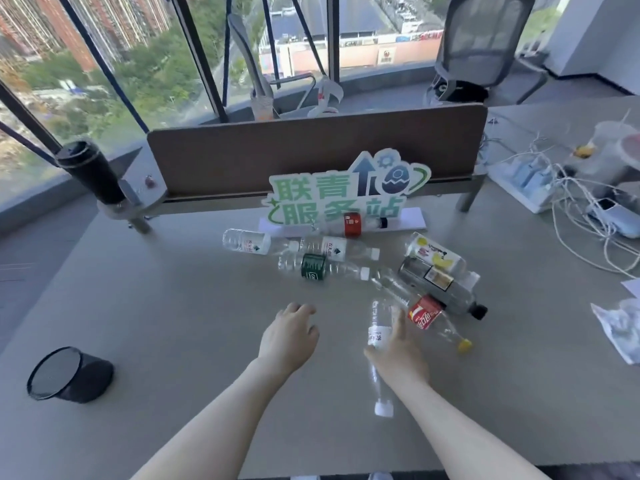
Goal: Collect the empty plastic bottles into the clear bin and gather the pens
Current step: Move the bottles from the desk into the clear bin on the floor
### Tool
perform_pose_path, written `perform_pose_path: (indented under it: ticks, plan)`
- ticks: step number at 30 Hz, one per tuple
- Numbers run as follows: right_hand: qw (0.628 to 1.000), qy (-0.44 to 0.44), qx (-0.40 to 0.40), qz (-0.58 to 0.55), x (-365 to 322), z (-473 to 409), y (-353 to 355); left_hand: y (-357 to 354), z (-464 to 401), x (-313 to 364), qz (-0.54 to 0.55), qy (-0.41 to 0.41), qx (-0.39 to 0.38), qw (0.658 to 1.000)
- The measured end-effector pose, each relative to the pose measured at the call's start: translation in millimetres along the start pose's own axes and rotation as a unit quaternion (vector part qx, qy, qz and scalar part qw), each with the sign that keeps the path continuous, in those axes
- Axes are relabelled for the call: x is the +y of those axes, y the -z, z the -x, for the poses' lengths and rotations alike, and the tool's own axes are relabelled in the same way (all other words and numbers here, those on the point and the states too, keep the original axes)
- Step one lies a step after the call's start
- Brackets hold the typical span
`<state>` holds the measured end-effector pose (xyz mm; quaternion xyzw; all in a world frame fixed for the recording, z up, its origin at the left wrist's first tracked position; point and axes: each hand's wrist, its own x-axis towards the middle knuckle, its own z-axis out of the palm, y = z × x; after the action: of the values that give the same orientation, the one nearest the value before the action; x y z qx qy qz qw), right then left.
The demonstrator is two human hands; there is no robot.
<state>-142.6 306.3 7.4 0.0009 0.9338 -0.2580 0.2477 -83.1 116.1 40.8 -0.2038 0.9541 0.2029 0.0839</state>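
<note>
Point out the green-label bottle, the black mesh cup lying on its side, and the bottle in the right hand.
Green-label bottle (313, 267): head view, on its green label.
Black mesh cup (90, 375): head view, on its mesh wall.
Bottle in the right hand (379, 332): head view, on its white label above the thumb.

The bottle (380, 332) gripped in the right hand (398, 344) is thin clear plastic, glossy, with a white paper-like label under the fingers (398, 322) and a white cap at the wrist end. Beyond the fingertips lie more bottles (311, 252) — the same clear, shiny plastic, labels in red, green and white. Below the left hand (289, 339) the table (166, 306) looks matt grey and smooth. Far left of that hand, the black cup (69, 374) looks like fine mesh — dull, not shiny
</note>
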Motion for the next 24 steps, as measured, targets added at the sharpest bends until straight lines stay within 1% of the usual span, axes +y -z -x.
perform_pose_path:
  ticks: [3, 6, 9, 12, 16, 19, 21, 24]
  plan:
    - [0.997, 0.033, 0.036, -0.055, -13, 2, 15, 13, -34, -4, -0.016, -0.017, 0.019, 1.0]
    - [0.996, 0.027, 0.056, -0.068, -20, 2, 29, 21, -77, -3, -0.057, -0.039, 0.023, 0.997]
    - [0.994, 0.01, 0.081, -0.067, -16, 1, 31, 17, -120, -2, -0.103, -0.07, 0.001, 0.992]
    - [0.993, -0.017, 0.089, -0.07, -10, 3, 25, 2, -158, -9, -0.146, -0.112, -0.026, 0.983]
    - [0.992, -0.027, 0.099, -0.07, -10, 8, 15, -11, -178, -20, -0.194, -0.127, -0.067, 0.97]
    - [0.991, -0.031, 0.098, -0.087, -14, 12, 7, -18, -168, -35, -0.196, -0.113, -0.091, 0.97]
    - [0.99, -0.028, 0.096, -0.098, -21, 13, 3, -23, -154, -50, -0.158, -0.079, -0.097, 0.979]
    - [0.99, -0.005, 0.09, -0.105, -38, 14, -1, -22, -129, -70, -0.089, -0.016, -0.079, 0.993]
